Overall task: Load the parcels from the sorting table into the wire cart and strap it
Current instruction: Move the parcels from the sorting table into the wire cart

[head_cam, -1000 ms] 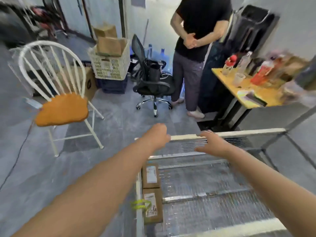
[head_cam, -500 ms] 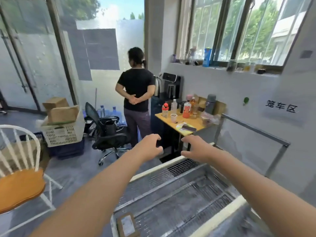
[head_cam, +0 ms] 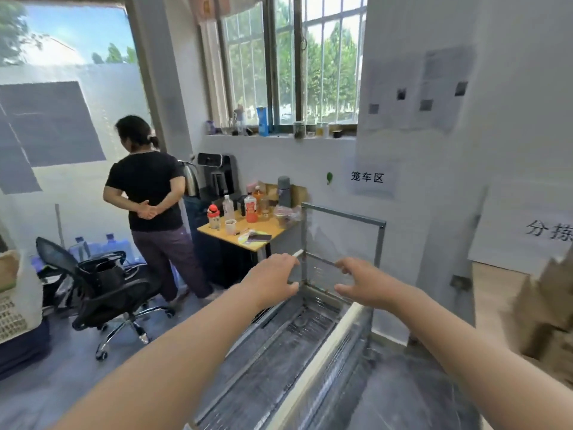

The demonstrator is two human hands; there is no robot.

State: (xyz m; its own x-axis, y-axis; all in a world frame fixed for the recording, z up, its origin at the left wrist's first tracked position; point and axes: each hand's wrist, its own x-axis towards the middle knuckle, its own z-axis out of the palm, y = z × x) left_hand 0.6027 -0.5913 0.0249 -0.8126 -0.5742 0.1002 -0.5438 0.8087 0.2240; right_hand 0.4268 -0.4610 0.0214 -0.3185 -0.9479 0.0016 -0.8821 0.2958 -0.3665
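The wire cart runs away from me at the bottom centre, and its grey upright end frame stands against the wall. My left hand reaches to the cart's far end, fingers curled over the tip of a white rail, thumb spread below. Just to the right, my right hand curls its fingers over a grey crossbar. Blurred brown cardboard parcels are piled at the right edge. The cart's floor shows no parcel in this view.
A person in a black shirt stands with their back to me, left of the cart. A black office chair stands at the left. A small yellow table with bottles stands by the frame. A white basket is at the far left.
The view swung up and to the right. The parcels inside the cart and the white chair left the view; the upright frame and the parcel pile came in. Both hands stayed at the cart's far end.
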